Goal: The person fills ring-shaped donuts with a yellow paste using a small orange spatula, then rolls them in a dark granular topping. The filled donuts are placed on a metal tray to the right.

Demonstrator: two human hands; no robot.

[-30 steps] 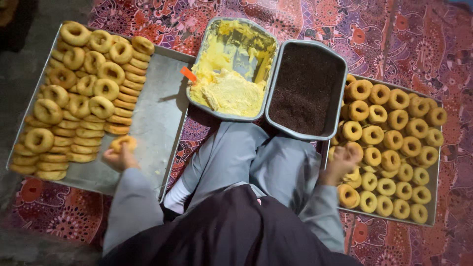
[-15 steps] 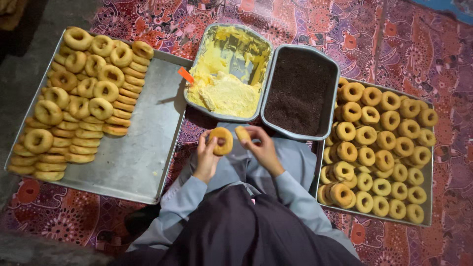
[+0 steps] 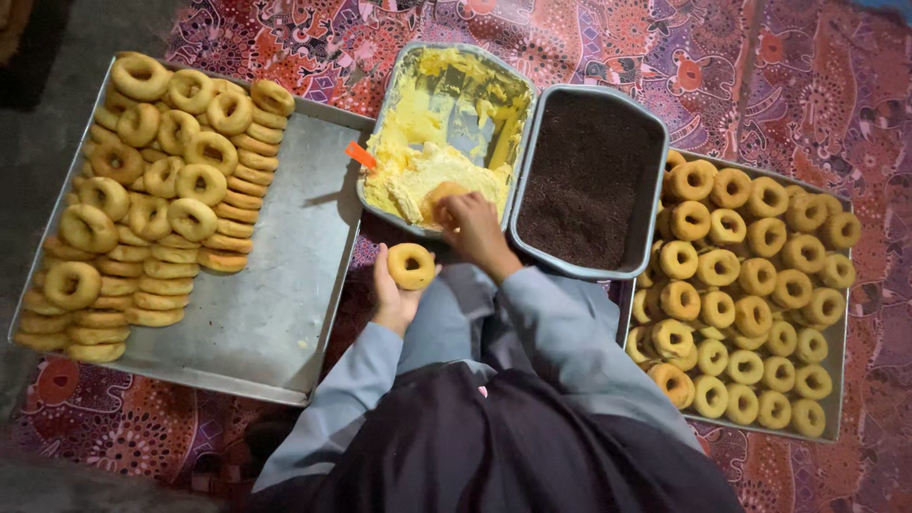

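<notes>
Pinching a golden ring-shaped pastry half (image 3: 443,199), the right hand (image 3: 478,233) presses it down into the pale yellow cream, its fingers curled shut around the piece. That cream lies thick and lumpy in a rounded grey metal tub (image 3: 391,104), with smeared streaks baring the metal at the tub's 12 o'clock end and an orange handle (image 3: 360,154) sticking out at its 9 o'clock rim. At 7 o'clock from the right hand, the left hand (image 3: 397,290) cups a second ring pastry (image 3: 410,266), smooth and browned, with the fingers wrapped up around its edge and the hole facing the camera. Both hands work above the person's grey-blue trousered knees (image 3: 446,313). Touching the cream tub at its 3 o'clock side sits a matching grey tub (image 3: 655,180) filled level with fine, dark brown sprinkles. Further out at 9 o'clock, a flat metal tray (image 3: 266,294) carries overlapping rows of stacked rings along its far half. At 3 o'clock, another tray (image 3: 836,418) holds smaller rings packed in a single layer. Everything rests on a red and purple patterned cloth (image 3: 760,76).
</notes>
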